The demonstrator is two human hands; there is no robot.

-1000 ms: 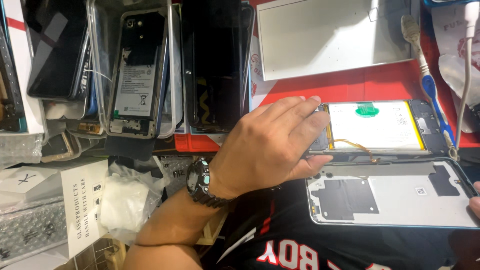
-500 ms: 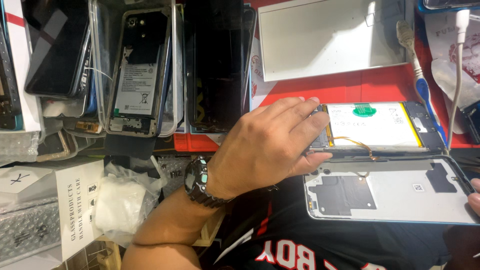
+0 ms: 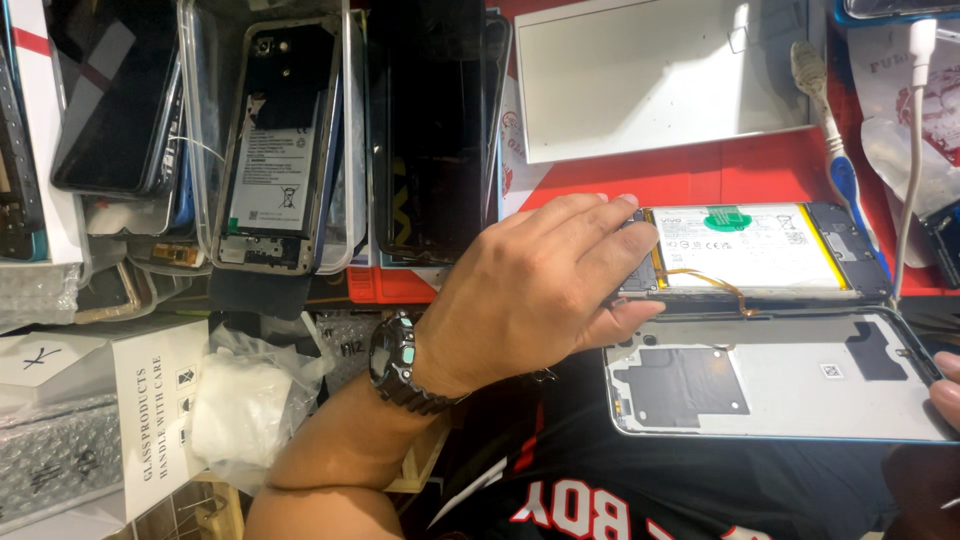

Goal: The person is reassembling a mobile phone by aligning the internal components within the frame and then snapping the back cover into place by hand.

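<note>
An opened phone body [image 3: 760, 250] with a white battery and a green tab lies on the red work surface. My left hand [image 3: 530, 290], with a dark watch on the wrist, grips its left end, fingers over the top and thumb underneath. Folded down in front of it is the phone's back cover [image 3: 790, 385], inner side up, grey with black pads. My right hand [image 3: 945, 385] shows only as fingertips at the right edge, touching the cover's right end.
Several dismantled phones and screens [image 3: 280, 150] stand in clear holders at the back left. A white panel [image 3: 660, 75] lies behind the phone, with a blue and white toothbrush [image 3: 835, 130] and a white cable [image 3: 915, 150] at right. Boxes and a plastic bag [image 3: 240, 400] sit at left.
The view has shifted slightly; my left hand keeps its grip on the phone's left end and the back cover stays folded open. No clear movement of the parts.
</note>
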